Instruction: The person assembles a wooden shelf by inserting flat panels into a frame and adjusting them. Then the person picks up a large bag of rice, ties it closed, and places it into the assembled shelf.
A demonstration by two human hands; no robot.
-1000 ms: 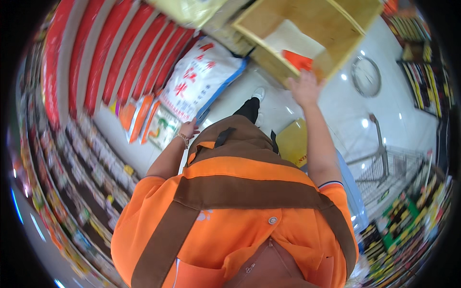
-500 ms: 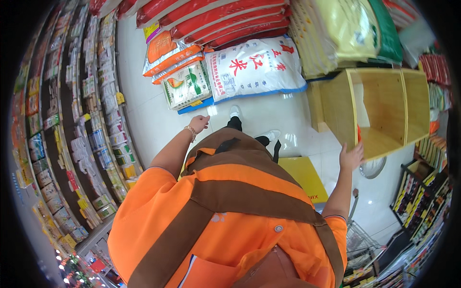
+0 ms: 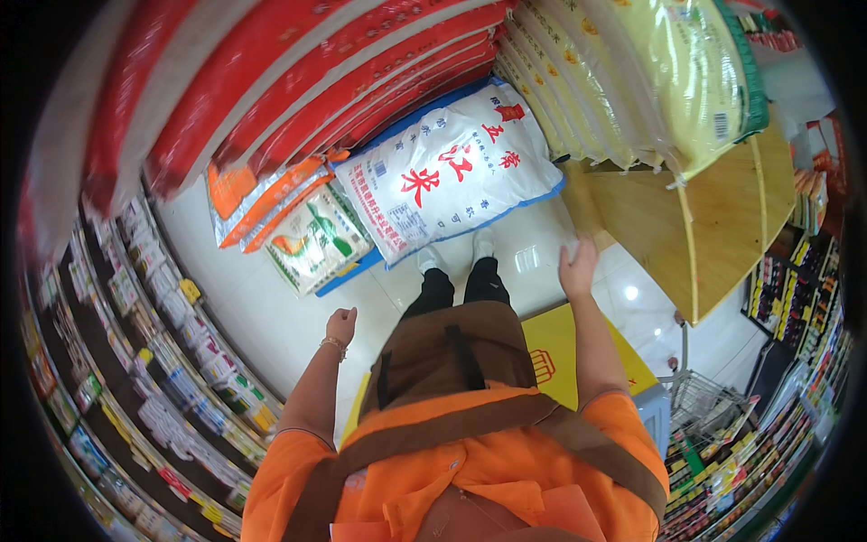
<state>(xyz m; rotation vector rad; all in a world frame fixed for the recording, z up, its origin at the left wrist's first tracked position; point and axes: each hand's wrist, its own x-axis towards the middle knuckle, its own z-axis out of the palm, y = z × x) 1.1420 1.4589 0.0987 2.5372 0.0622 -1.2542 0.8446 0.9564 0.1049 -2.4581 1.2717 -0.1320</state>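
Observation:
My left hand (image 3: 339, 327) hangs over the floor at my left side, fingers curled in, with nothing seen in it. A bracelet circles that wrist. Ahead of it lie a white and green rice bag (image 3: 318, 237) and a few orange-topped bags (image 3: 262, 200). My right hand (image 3: 578, 266) is raised in front of me with its fingers apart and slightly blurred, holding nothing that I can see. It is nearest the wooden box stand (image 3: 731, 217) and a large white rice sack (image 3: 456, 167) with red print; it touches neither.
Red sacks (image 3: 298, 81) rise in a tall pile ahead, beside pale yellow sacks (image 3: 668, 81). Packed shelves (image 3: 172, 361) run along the left. A yellow box (image 3: 555, 348) sits close by my right side, with a wire cart (image 3: 709, 406) beyond it. The tiled floor (image 3: 533, 262) is shiny.
My right hand has come off the wooden stand's edge and moved in toward me. My body has turned and stepped closer to the sacks; the red pile looms larger. My left hand sits lower.

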